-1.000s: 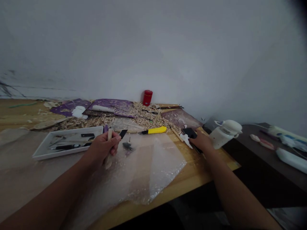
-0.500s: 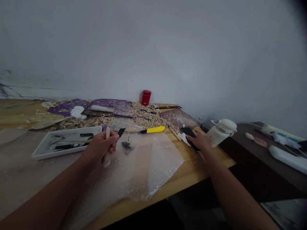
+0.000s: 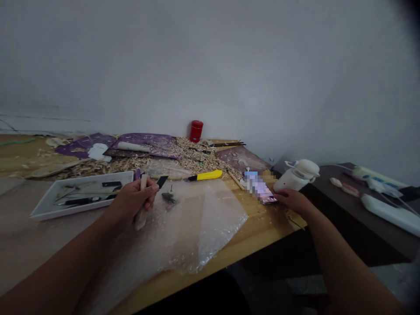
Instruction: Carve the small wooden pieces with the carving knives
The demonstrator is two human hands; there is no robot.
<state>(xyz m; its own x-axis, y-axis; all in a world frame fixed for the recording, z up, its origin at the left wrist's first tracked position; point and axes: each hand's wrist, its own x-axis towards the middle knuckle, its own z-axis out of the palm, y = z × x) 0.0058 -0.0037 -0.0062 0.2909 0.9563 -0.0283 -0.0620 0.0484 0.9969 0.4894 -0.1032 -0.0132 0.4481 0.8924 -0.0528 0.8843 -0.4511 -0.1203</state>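
My left hand (image 3: 139,197) is closed around a pale wooden stick (image 3: 141,216) that stands roughly upright. A dark flat blade (image 3: 162,182) pokes out past its fingertips; I cannot tell what it is fixed to. On the right, my right hand (image 3: 292,201) rests at the side edge of a phone (image 3: 260,190) lying on the table, fingers stretched towards it and not wrapped round it. The phone's screen is lit and pixelated. Between the hands lie a yellow-handled cutter knife (image 3: 208,175) and a small dark object (image 3: 169,197) on the plastic sheet.
A white tray (image 3: 41,209) with tools sits left. Wood shavings (image 3: 197,159) and purple sheets (image 3: 160,141) cover the table's back, near a red can (image 3: 196,131). A white flask (image 3: 297,175) stands beyond my right hand. A power strip (image 3: 377,177) lies at far right.
The phone's dark screen has lit up. My right hand has slid off the phone's face to its right edge. My left hand still grips the stick; the view has shifted slightly.
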